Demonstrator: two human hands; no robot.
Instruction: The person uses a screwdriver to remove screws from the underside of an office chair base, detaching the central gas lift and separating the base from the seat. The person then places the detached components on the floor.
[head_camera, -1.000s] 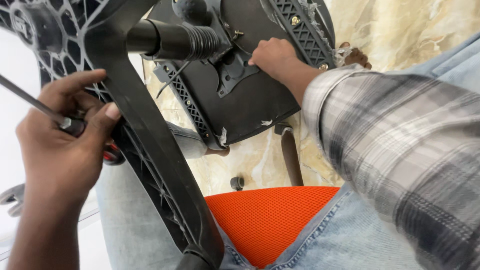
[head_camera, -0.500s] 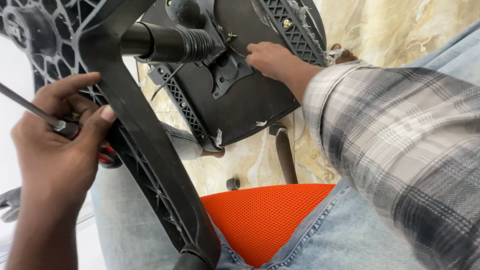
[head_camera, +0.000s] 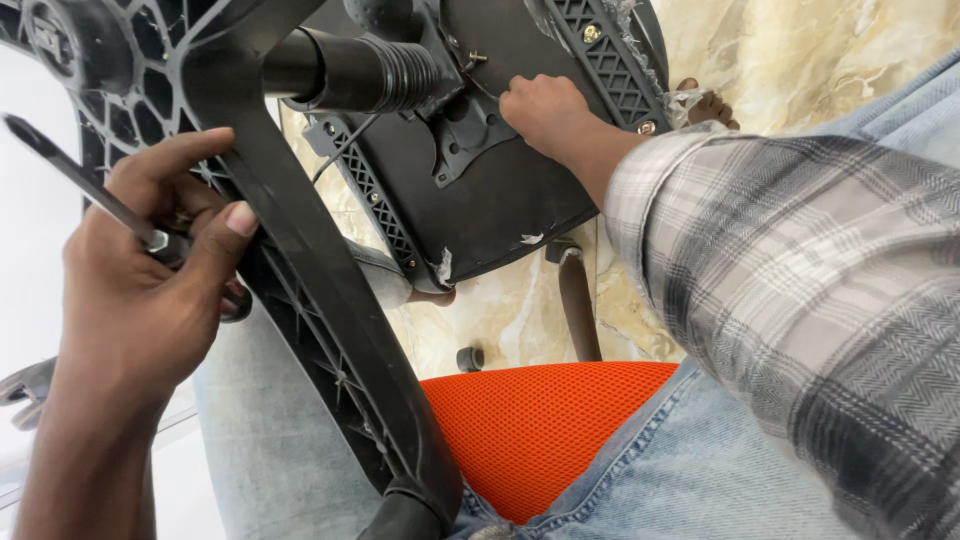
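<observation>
Marble flooring (head_camera: 800, 50) is lying beneath the overturned chair seat (head_camera: 500, 200), where the right hand (head_camera: 540, 110) is being pressed, fingers curled, against the mounting plate (head_camera: 465, 140), while the screwdriver (head_camera: 90, 190), gripped by the left hand (head_camera: 150, 270), is now being raised.

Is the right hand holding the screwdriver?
No, the right hand rests on the seat underside; the left hand grips the screwdriver.

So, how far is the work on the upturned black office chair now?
Done: the black office chair lies upturned, underside exposed, brass screws seated in its side rails. In hand: the right hand touches the black metal mounting plate under the seat, while the left hand grips a metal-shafted screwdriver beside the black plastic base leg. Left: the screwdriver is not yet at the plate.
</observation>
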